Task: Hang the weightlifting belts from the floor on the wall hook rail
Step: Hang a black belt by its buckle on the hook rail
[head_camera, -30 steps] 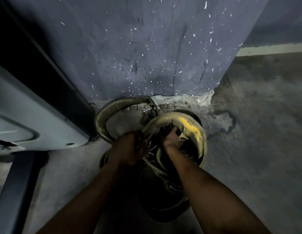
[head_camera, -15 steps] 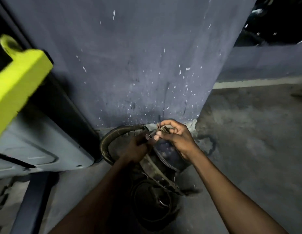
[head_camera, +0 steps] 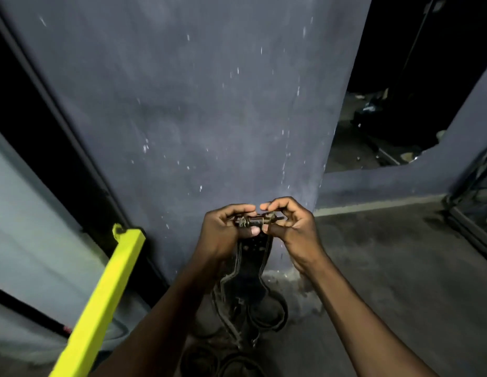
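Belt (head_camera: 250, 268) held before wall (head_camera: 196, 118), buckle (head_camera: 257, 220) end uppermost, strap hanging toward floor (head_camera: 386, 268). Left hand (head_camera: 223, 232): grip pinching buckle, fingers curled over, thumb beneath. Right hand (head_camera: 291, 227): grip pinching buckle's other end. Other belts (head_camera: 266, 314) coiled on floor below, at wall foot. Yellow bar (head_camera: 101, 303) lower left, apart from hands.

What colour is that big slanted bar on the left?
Bright yellow-green bar, seen in the head view.

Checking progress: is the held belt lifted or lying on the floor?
Lifted: the belt hangs down from its buckle, pinched by left hand and right hand.
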